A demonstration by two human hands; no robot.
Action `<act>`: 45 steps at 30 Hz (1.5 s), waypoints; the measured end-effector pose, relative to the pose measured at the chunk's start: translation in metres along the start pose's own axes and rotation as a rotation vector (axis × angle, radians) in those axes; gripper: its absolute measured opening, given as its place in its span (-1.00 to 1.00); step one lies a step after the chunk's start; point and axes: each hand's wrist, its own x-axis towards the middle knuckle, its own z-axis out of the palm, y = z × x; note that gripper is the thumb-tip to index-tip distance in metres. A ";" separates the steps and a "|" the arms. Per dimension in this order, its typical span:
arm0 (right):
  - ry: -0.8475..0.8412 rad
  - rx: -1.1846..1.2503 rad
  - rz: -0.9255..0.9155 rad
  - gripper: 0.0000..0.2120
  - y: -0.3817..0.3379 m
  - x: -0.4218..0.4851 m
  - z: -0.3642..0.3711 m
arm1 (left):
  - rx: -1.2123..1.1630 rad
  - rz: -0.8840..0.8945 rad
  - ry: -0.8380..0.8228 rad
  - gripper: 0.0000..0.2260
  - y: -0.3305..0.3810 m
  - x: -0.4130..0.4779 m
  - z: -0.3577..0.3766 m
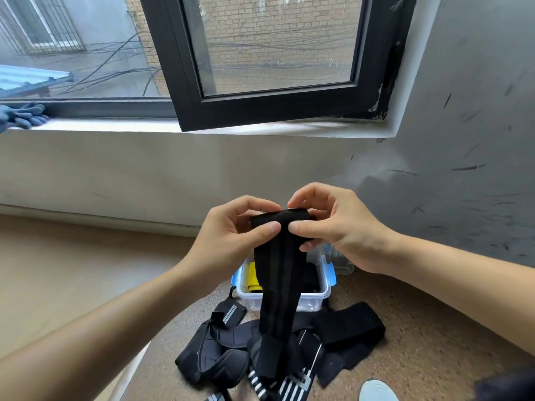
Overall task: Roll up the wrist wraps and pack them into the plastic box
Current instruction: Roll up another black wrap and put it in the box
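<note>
Both hands, left [231,230] and right [333,224], are pinching the wrap's [278,273] rolled top above the box [324,287]; at six o'clock, a pile [289,348] is waiting unrolled.

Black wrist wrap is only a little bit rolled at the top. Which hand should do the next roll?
Probably the right hand: its fingers curl over the rolled top end of the black fabric wrist wrap, thumb in front. The left hand pinches beside it and can steady.
</note>
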 end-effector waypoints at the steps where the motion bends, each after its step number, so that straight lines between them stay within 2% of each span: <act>1: -0.009 0.010 0.021 -0.75 0.000 0.001 -0.001 | 0.012 0.015 0.006 -0.82 -0.001 0.000 0.000; 5: -0.141 0.045 0.111 -0.72 0.000 0.000 -0.003 | 0.098 0.133 0.021 -0.84 -0.001 -0.001 -0.001; 7: -0.151 0.057 0.111 -0.66 0.000 -0.001 -0.002 | 0.139 0.173 0.028 -0.84 0.000 -0.002 0.001; 11: -0.097 0.090 0.069 -0.83 0.002 0.001 0.000 | 0.203 0.196 0.017 -0.82 -0.002 -0.002 0.000; 14: -0.059 0.105 0.040 -0.88 0.003 0.001 0.000 | 0.243 0.095 0.027 -0.78 -0.002 0.000 -0.004; 17: -0.039 0.093 0.019 -0.90 0.003 0.001 -0.001 | 0.203 -0.056 -0.022 -0.85 0.000 -0.001 -0.006; 20: -0.030 0.083 -0.006 -0.89 0.005 0.000 0.000 | 0.102 -0.167 -0.108 -0.72 0.001 -0.003 -0.006; 23: -0.030 0.065 -0.047 -0.87 0.007 0.001 0.000 | 0.096 -0.196 -0.098 -0.68 0.005 -0.004 -0.003; 27: -0.042 -0.015 -0.081 -0.84 0.007 0.001 -0.001 | 0.069 -0.204 -0.076 -0.84 0.005 -0.002 -0.001; 30: -0.059 -0.026 -0.052 -0.81 0.007 0.001 -0.002 | 0.044 -0.209 -0.038 -0.85 0.005 -0.002 -0.001; 39: -0.145 0.114 0.154 -0.63 0.006 -0.001 0.001 | 0.071 -0.063 0.062 -0.82 0.005 -0.003 -0.001; 45: -0.038 0.151 0.122 -0.81 0.005 0.001 0.007 | 0.160 0.069 0.118 -0.76 0.002 -0.005 0.003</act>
